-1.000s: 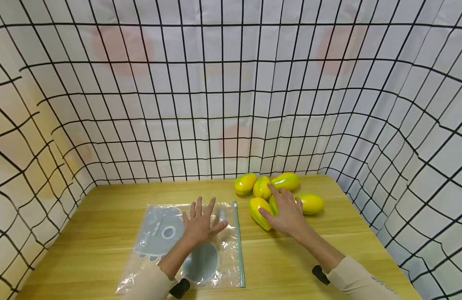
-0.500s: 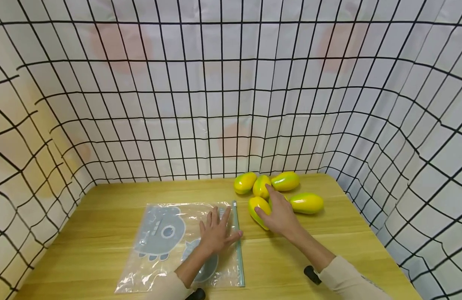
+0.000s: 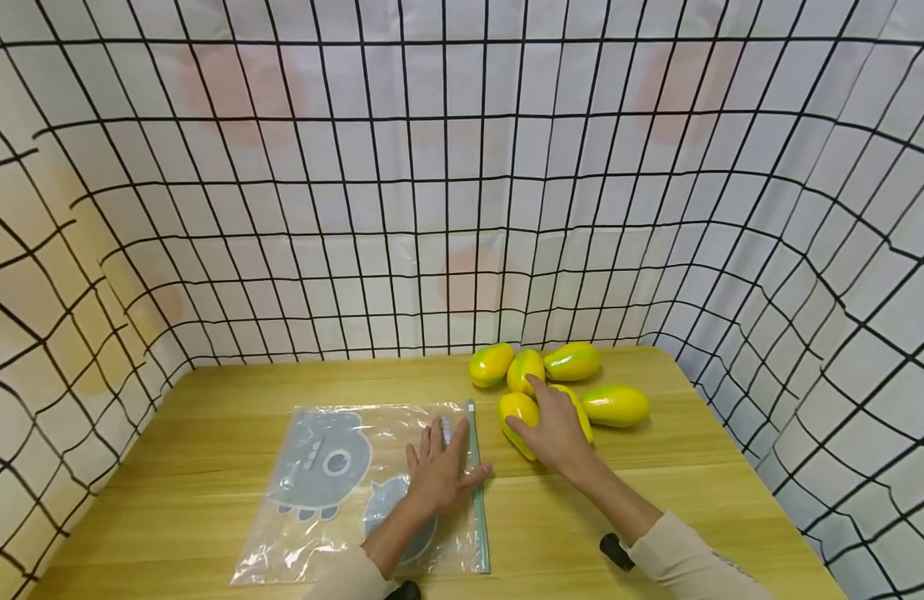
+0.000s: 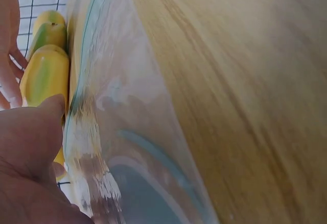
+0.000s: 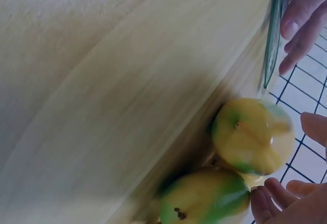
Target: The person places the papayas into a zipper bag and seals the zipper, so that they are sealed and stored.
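A clear zip bag with grey cartoon prints lies flat on the table, its green zip edge facing right. My left hand is spread over the bag's right part, thumb across the zip edge. Just right of the bag, my right hand is held over yellow-green fruits shaped like small papayas, its fingers loosely bent. One papaya shows at the thumb side, another at the other side. In the right wrist view, the right fingertips come close to two papayas.
Several more papayas lie behind and to the right of the right hand, among them one papaya on its side. A white sheet with a black grid rises behind the wooden table and along both sides.
My left hand has moved right across the bag to its zip edge. The right hand has shifted slightly left, and the papaya under it now shows on its right side.
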`<move>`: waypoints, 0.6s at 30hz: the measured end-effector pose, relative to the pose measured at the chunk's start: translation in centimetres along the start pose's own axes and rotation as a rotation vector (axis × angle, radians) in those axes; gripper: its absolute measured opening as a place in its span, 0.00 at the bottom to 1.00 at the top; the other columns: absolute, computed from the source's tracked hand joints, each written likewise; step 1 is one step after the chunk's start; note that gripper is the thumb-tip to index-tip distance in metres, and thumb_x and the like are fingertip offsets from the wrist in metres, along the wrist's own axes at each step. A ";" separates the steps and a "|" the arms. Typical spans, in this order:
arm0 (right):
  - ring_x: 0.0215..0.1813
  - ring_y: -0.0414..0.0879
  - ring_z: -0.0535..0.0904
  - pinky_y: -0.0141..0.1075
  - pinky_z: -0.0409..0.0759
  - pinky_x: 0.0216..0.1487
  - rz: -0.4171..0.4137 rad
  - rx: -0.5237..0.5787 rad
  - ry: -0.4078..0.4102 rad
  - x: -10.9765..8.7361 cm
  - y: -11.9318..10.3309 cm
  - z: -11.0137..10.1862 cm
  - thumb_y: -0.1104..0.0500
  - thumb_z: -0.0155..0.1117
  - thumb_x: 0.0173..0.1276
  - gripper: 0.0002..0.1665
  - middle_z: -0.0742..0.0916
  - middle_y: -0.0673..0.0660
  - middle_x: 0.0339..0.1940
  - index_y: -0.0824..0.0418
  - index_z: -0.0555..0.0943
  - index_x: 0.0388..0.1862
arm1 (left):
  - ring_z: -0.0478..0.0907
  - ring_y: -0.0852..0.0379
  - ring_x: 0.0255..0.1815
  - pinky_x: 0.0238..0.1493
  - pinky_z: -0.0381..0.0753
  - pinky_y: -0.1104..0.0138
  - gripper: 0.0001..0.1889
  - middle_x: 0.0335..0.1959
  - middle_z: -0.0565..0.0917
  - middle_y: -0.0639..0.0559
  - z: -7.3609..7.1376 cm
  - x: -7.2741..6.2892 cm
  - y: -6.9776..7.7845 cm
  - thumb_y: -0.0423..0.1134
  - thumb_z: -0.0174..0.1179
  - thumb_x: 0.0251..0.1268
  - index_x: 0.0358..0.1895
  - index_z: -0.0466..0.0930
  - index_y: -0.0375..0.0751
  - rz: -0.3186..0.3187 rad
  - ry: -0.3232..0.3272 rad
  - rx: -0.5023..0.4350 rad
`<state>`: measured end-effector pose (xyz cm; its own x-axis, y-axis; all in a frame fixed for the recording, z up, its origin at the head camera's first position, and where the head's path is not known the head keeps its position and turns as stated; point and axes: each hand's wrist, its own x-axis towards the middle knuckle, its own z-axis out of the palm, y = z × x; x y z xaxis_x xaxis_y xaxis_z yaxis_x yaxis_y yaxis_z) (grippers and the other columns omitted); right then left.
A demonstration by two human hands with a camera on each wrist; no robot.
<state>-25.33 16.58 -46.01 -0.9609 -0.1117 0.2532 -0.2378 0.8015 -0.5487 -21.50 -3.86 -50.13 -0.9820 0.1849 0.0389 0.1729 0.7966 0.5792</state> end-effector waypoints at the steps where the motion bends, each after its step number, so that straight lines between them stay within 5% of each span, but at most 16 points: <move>1: 0.70 0.69 0.71 0.62 0.67 0.70 -0.001 -0.003 -0.002 0.0 0.0 0.1 0.49 0.73 0.64 0.47 0.78 0.70 0.68 0.65 0.65 0.76 | 0.48 0.24 0.79 0.71 0.42 0.27 0.44 0.79 0.50 0.24 0.1 0.0 0.0 0.61 0.64 0.65 0.79 0.59 0.46 -0.004 -0.001 -0.003; 18: 0.63 0.66 0.73 0.58 0.74 0.62 -0.010 -0.130 -0.013 -0.3 0.5 1.4 0.48 0.75 0.63 0.43 0.78 0.72 0.63 0.65 0.71 0.72 | 0.44 0.24 0.80 0.71 0.37 0.26 0.42 0.78 0.51 0.22 0.6 0.0 0.3 0.56 0.66 0.65 0.77 0.61 0.42 -0.019 0.002 0.008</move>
<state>-25.41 16.14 -47.48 -0.9607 -0.1269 0.2468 -0.2275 0.8696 -0.4382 -21.43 -3.26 -50.45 -0.9853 0.1684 0.0290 0.1544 0.8044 0.5737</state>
